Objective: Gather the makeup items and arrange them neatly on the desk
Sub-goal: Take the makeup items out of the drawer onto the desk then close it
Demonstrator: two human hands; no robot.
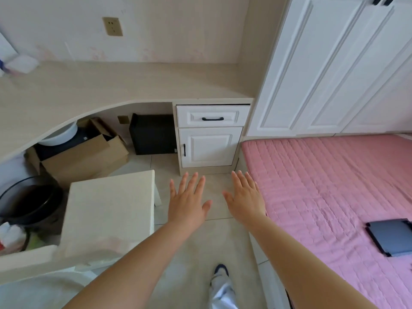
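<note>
Lower centre, hands: left hand [187, 197] and right hand [245, 195] hovered over the floor, each grip spread apart, holding nothing.
Makeup items: none identifiable; blurred white things [21, 63] lay upper left on the worktop [111, 83].
Progress: apparently not begun.
Writing: none readable.

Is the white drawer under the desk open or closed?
Closed, nearly: the drawer front sits level with the cabinet door below; only a thin dark gap shows above it.
</note>
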